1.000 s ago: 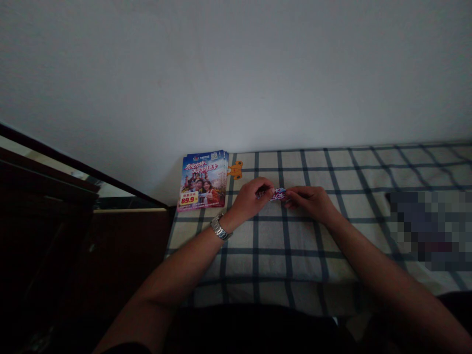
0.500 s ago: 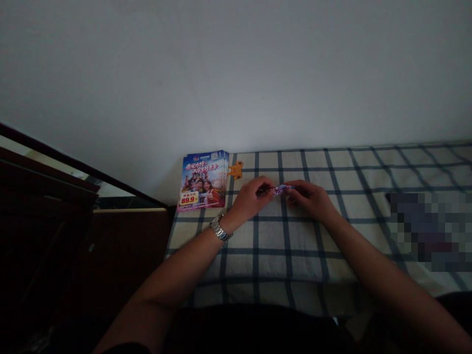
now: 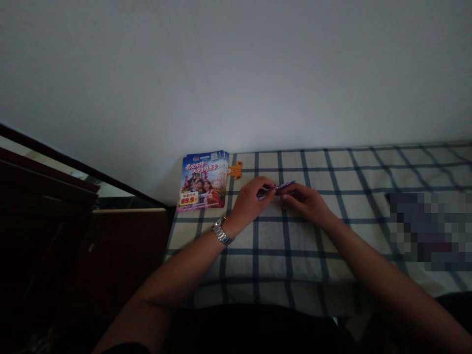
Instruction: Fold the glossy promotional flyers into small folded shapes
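My left hand (image 3: pixel 251 197) is closed, its thumb and fingertips pinching one end of a small folded piece of printed paper (image 3: pixel 285 185). The paper shows nearly edge-on as a thin blue-purple strip, its right end slightly raised. From the other side, my right hand (image 3: pixel 309 202) holds it with the fingers behind and the thumb in front. Part of the paper is hidden by the fingers. A stack of glossy flyers (image 3: pixel 202 179), printed in blue and pink, lies to the left of my left hand. A metal watch (image 3: pixel 222 231) is on my left wrist.
The blue-and-white checked cloth (image 3: pixel 295 255) covers the surface under my hands, against a pale wall (image 3: pixel 258 73). An orange bear-shaped figure (image 3: pixel 235 170) lies beside the flyers. A blurred-out dark object (image 3: pixel 424 231) is at the right. Dark wooden furniture (image 3: pixel 44 236) stands at the left.
The folded paper has turned from showing its patterned face to nearly edge-on. My right hand has shifted slightly left, and my left wrist slightly right. The flyer stack has stayed in place.
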Demonstrator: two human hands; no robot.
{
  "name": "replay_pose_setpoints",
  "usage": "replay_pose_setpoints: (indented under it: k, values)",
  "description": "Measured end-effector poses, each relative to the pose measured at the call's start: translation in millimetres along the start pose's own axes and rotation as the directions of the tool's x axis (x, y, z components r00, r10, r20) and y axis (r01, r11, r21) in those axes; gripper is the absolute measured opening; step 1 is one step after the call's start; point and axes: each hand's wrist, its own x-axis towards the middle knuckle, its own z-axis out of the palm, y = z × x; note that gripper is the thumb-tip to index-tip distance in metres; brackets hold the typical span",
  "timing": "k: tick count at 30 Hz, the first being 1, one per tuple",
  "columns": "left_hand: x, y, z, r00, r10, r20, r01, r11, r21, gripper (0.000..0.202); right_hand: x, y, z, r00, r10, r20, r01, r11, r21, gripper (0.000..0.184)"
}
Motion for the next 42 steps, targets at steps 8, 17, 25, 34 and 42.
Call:
replay_pose_setpoints:
  k: [8,17,25,34,42]
  values:
    - [1.6,4.7,-1.8,0.990,0.117,0.081,-0.112,0.991,-0.067,0.010,0.4,3.5,-1.5,0.999,0.020,-0.029,-0.018,0.996,0.093,0.029]
    - [1.1,3.4,-0.8,0.984,0.169,0.059,-0.160,0.977,-0.139,0.013,0.5,3.2,0.1,0.999,0.018,-0.034,-0.013,0.992,0.126,0.030]
    - [0.7,1.1,0.5,0.989,0.126,0.077,-0.111,0.979,-0.171,0.014,-0.1,5.7,-0.6,0.999,-0.010,-0.039,0.014,0.994,0.105,0.028]
    - [0.1,1.1,1.4,0.997,0.003,0.078,0.016,0.969,-0.247,0.016,-1.2,4.2,-0.6,0.999,0.019,-0.028,-0.016,0.994,0.106,0.024]
    - [-1.5,-1.7,5.6,0.997,-0.005,0.074,0.022,0.970,-0.240,0.018,-0.6,-0.4,1.3,0.999,0.021,-0.025,-0.019,0.996,0.082,0.030]
